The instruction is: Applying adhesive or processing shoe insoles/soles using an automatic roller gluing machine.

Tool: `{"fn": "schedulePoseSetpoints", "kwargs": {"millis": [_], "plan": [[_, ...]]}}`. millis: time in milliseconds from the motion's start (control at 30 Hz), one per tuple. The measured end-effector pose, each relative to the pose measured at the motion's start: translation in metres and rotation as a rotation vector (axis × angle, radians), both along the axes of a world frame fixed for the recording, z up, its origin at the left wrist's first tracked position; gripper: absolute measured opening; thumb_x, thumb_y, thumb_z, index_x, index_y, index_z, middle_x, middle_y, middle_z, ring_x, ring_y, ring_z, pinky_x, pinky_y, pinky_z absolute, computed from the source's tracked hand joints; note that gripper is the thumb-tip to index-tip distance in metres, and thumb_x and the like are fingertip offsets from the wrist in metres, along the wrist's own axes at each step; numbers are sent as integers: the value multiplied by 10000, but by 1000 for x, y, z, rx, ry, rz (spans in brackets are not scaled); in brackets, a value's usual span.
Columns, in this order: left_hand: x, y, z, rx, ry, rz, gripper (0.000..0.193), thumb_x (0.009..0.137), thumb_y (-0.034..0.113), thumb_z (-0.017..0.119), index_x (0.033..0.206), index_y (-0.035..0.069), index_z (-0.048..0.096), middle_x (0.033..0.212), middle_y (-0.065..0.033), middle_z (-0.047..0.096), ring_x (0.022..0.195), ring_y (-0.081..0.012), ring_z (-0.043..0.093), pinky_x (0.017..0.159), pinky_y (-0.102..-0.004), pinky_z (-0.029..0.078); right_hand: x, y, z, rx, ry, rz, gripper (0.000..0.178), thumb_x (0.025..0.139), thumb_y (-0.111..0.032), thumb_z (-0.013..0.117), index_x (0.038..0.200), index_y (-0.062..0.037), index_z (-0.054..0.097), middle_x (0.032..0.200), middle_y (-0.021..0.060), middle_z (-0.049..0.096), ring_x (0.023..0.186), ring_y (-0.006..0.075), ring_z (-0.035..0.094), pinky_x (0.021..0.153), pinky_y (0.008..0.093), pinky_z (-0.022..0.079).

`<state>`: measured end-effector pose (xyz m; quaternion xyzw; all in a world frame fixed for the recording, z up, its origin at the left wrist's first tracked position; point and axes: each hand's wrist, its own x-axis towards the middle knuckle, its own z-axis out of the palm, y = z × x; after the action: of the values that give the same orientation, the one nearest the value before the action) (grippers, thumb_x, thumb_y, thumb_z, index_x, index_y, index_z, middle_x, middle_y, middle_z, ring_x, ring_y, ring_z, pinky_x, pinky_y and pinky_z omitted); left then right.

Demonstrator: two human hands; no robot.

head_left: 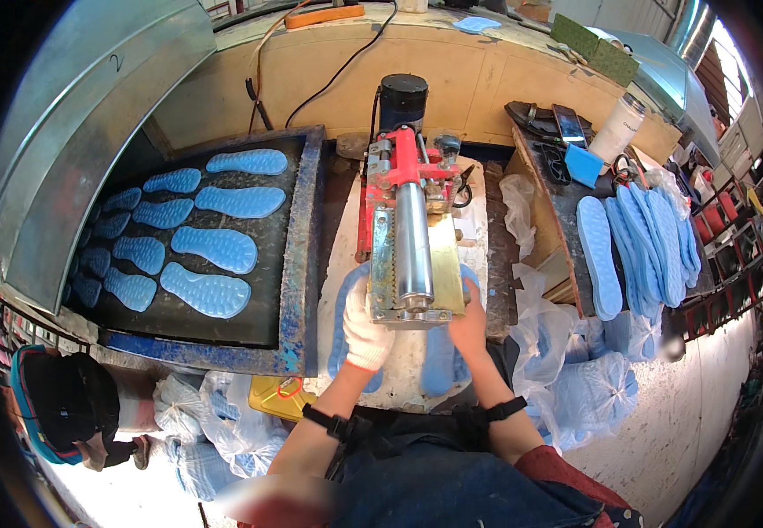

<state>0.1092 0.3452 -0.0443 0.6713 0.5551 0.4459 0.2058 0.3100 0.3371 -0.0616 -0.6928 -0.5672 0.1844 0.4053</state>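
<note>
A red and silver roller machine (pixel 415 246) with a long metal cylinder stands in the middle, over a pale board (pixel 408 378). Two blue textured shoe insoles lie lengthwise below it: a left insole (pixel 339 343) and a right insole (pixel 438 365). My left hand (pixel 368 327), in a white knit glove, is closed on the left insole beside the machine's metal housing. At the other side my bare right hand (pixel 467 321) is closed at the right insole, its thumb up along the edge. The machine's front hides some fingertips and the insoles' middle parts.
To the left, a dark tray with a blue frame (pixel 298 264) bears several blue insoles (pixel 214 249). At right, a side table (pixel 557 211) holds stacked insoles (pixel 641 233), a phone (pixel 569 125) and a white bottle (pixel 617 128). Plastic bags of blue pieces (pixel 588 396) sit beneath.
</note>
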Motion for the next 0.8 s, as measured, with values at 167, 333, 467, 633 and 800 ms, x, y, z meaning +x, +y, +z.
{"fn": "schedulePoseSetpoints", "kwargs": {"millis": [167,333,467,633,800], "plan": [[-14,-30,23,-700,-582,-247,453,812,199,680,1204,22,536,1034,-104,629,971,-213,592,848,-316,462,-18,-18,33,-243,738,297,384,821,-107,645,1171,16,543,932,92,634,787,179,571,704,296,456],[-37,-33,44,-738,-935,-168,346,797,11,617,1134,27,540,987,-70,623,851,-138,606,691,-276,512,-32,-23,47,-455,816,373,207,848,-90,576,1023,18,603,876,111,671,754,205,617,674,321,471],[-55,-20,110,-390,-498,124,312,812,42,571,1109,11,481,989,-83,594,831,-149,572,734,-288,486,-5,-17,17,-335,262,194,174,859,-119,580,977,7,603,783,138,656,693,239,625,629,348,471],[-51,1,141,-319,-243,115,365,830,236,583,1092,26,438,1004,-239,605,922,-409,592,837,-448,438,-12,-23,-6,91,-128,56,107,816,-116,578,879,-31,584,721,169,582,661,361,583,573,443,442],[-35,-16,191,-399,121,133,315,859,194,572,1112,30,480,920,-152,600,838,-240,593,784,-359,463,-10,-24,-13,139,-220,105,67,792,-102,580,815,-43,557,712,177,551,657,390,560,565,461,432]]}}
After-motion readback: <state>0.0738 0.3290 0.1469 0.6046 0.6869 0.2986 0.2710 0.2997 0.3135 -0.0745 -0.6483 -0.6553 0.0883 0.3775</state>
